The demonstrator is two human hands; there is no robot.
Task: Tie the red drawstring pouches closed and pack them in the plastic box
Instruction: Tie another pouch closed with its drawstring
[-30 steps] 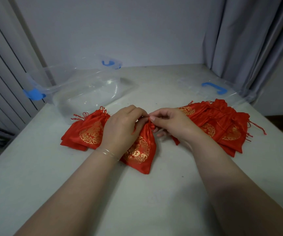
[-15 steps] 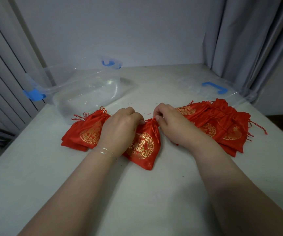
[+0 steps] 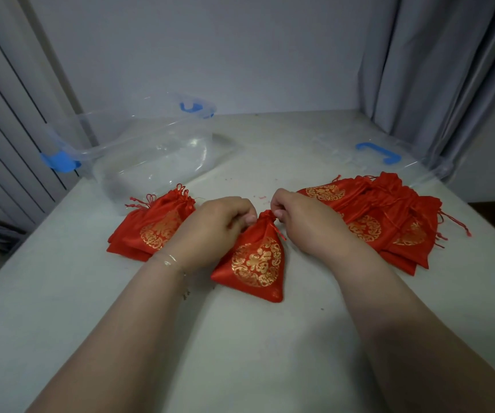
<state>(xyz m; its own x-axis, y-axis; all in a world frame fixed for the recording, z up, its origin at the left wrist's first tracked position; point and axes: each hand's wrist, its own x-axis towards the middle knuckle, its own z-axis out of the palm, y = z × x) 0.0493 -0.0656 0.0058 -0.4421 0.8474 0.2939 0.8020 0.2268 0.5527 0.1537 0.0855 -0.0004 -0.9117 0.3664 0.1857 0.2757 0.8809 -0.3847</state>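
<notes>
Looks like room in home, used as makeshift work corner. Plain white table (image 3: 240,353) pushed into corner against bare pale wall (image 3: 210,49). Grey curtain (image 3: 437,70) hangs at right, reaching table edge. Vertical grey slats (image 3: 4,129) at left, like blinds or radiator panel; cannot tell which. Household clear plastic box (image 3: 150,156) with blue clips on table, its lid (image 3: 389,156) lying apart at right. Dim strip of floor clutter at far left, too blurred to name. No machines, shelving or signage-type fittings visible.
</notes>
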